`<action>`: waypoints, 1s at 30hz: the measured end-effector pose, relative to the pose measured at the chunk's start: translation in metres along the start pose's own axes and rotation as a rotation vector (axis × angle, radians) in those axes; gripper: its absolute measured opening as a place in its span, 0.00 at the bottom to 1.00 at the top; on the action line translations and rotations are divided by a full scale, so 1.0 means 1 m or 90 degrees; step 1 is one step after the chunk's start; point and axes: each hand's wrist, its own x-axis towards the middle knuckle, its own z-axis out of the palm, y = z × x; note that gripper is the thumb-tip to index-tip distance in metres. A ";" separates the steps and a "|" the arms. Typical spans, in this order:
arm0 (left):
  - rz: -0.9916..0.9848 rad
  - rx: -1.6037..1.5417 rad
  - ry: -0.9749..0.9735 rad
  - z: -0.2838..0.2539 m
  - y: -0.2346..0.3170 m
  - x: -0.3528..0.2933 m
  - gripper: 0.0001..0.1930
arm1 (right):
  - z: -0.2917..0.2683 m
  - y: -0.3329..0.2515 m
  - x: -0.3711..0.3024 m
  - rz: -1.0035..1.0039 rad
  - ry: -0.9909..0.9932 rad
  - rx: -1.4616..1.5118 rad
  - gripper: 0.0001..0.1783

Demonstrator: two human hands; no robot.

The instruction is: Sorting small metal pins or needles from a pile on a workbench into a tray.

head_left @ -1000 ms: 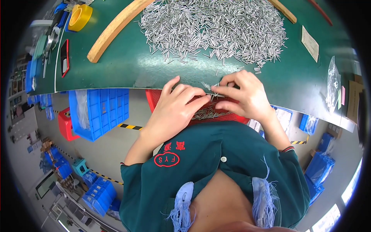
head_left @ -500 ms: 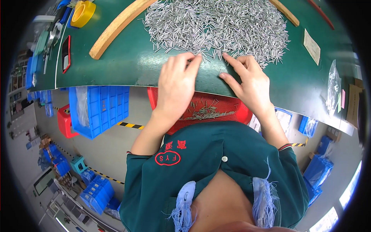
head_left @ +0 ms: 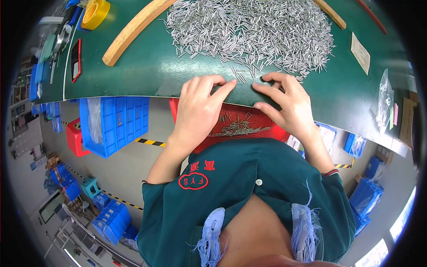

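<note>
A broad heap of small silvery metal pins [head_left: 253,31] lies on the green tabletop [head_left: 151,80]. A few loose pins [head_left: 239,74] have come away from its near side and lie between my hands. My left hand [head_left: 199,104] is over the table's near edge, its fingers bent and the thumb tip beside those pins, apart from the forefinger. Opposite it, my right hand [head_left: 291,104] has its fingers spread, with the forefinger tip at another pin. Neither hand visibly grips anything. Below the edge, a red mesh basket [head_left: 207,142] at my lap contains several scattered pins [head_left: 242,129].
Curved wooden strips [head_left: 133,33] [head_left: 331,13] flank the heap. On the left are a phone [head_left: 76,61] with a red rim and a yellow tape roll [head_left: 95,14]. A paper slip [head_left: 360,52] and clear plastic bag [head_left: 384,102] lie right. Blue crates [head_left: 118,124] stand below the table.
Both hands have drawn back toward me from the heap's near side. A few pins have slid with them toward the table edge.
</note>
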 end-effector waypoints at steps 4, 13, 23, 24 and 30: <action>-0.003 0.017 0.043 0.013 0.000 0.013 0.19 | 0.009 0.000 0.007 0.132 0.065 -0.027 0.22; 0.006 -0.035 0.050 0.020 0.003 0.026 0.17 | 0.009 0.000 0.014 0.123 0.017 0.025 0.28; -0.002 -0.023 0.048 0.015 -0.003 0.025 0.22 | 0.012 0.002 0.012 0.099 0.042 -0.039 0.25; -0.011 -0.008 0.057 0.018 -0.004 0.027 0.22 | 0.013 0.001 0.014 0.098 0.042 -0.038 0.25; 0.057 -0.033 -0.005 0.013 -0.001 0.024 0.20 | 0.009 0.000 0.014 0.095 0.014 -0.078 0.26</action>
